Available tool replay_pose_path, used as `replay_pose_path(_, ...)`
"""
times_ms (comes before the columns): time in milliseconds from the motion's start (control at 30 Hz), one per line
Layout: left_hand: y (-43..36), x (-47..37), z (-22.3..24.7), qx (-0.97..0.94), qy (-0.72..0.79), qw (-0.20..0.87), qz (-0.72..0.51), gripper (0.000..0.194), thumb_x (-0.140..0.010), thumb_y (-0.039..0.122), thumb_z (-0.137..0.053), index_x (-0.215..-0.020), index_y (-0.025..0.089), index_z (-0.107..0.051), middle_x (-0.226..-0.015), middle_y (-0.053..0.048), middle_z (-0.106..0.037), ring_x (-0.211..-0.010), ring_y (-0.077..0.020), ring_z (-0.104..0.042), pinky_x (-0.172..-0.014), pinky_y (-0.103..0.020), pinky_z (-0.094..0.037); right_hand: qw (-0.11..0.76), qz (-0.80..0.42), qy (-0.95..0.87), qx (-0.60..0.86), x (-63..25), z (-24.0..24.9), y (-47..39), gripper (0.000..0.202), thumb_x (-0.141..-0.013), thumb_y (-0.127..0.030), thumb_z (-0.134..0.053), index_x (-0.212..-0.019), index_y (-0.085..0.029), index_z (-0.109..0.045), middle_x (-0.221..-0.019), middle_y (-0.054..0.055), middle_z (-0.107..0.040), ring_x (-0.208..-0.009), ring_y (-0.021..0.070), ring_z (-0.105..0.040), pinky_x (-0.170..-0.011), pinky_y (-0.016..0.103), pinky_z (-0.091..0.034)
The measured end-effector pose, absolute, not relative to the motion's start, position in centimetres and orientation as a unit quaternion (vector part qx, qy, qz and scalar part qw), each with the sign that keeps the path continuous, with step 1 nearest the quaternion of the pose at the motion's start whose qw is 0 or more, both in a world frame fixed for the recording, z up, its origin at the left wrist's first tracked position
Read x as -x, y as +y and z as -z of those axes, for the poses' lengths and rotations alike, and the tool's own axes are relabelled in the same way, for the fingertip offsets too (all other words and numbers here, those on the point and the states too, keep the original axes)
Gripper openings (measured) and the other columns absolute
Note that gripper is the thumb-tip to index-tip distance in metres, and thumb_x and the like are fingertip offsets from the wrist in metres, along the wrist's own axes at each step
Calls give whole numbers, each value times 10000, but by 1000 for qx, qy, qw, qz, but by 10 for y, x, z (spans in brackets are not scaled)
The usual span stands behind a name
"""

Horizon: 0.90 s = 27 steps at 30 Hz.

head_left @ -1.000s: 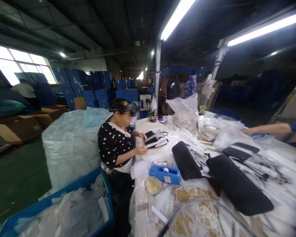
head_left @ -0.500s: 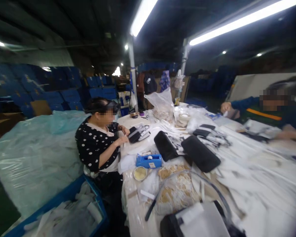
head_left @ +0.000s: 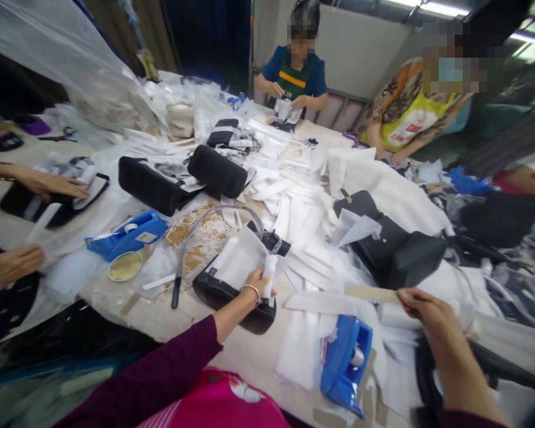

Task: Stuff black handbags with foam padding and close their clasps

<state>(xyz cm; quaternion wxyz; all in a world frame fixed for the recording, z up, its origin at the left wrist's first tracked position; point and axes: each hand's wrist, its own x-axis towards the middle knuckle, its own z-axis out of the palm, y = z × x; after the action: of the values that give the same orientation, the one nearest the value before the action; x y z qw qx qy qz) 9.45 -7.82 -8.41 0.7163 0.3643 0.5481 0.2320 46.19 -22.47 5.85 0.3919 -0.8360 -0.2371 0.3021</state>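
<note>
Pale counter [head_left: 254, 359] strewn w/ white sheets. Blk shiny handbag [head_left: 218, 292], part-covered by white sheet, sits L of blue plastic tape dispenser [head_left: 348, 362], slightly farther off. L hand [head_left: 258, 284]: on bag's dispenser side, fingers curled onto white wrapping. R hand [head_left: 421, 303]: beyond dispenser, to its R, fingers pinching thin flat beige strip [head_left: 370, 293], free end pointing L.

No word we can read for sure here! We spot pale letters [head_left: 287, 94] on the green apron [head_left: 300, 87], red print [head_left: 412, 128] on the yellow apron [head_left: 433, 107], a white label [head_left: 147, 237] on the blue tape dispenser [head_left: 116, 242], a tiny tag [head_left: 213, 271] on the black bag [head_left: 213, 289]: all blurred.
</note>
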Motion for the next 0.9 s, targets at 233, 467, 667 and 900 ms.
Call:
replay_pose_path(233, -80, -93, 97, -369, 527, 720, -259, 467, -740, 491, -639, -1001, 124, -515, -457, 12, -575, -390, -164, -572, -361, -209, -396, 500, -414, -136, 748, -388, 20, -167, 356, -454, -338, -802, -699, -130, -650, -494, -10, -571, -432, 80, -492, -404, 186, -404)
replay_pose_path(467, -83, -91, 89, -379, 538, 710, -251, 320, -810, 369, -572, -1009, 126, -512, -481, -9, -604, -393, -159, -568, -359, -204, -390, 506, -454, -53, 731, -339, 56, -176, 266, -540, -187, -747, -742, -136, -583, -635, 55, -677, -622, 170, -673, -584, 232, -567)
replay_pose_path(667, -82, -91, 86, -362, 540, 718, -250, 270, -821, 337, -572, -970, 127, -492, -478, -23, -611, -430, -191, -609, -409, -240, -460, 356, -579, -50, 732, -302, 51, -213, 188, -695, -307, -651, -726, -169, -527, -700, 105, -695, -704, 235, -698, -646, 328, -576)
replay_pose_path(900, -80, -93, 84, -351, 542, 723, -245, 238, -811, 330, -598, -924, 150, -492, -498, 11, -592, -436, -177, -612, -422, -240, -475, 342, -609, -357, 620, -255, -101, -209, 299, -791, -422, -579, -960, -199, -686, -897, 91, -681, -812, 216, -643, -775, 387, -526)
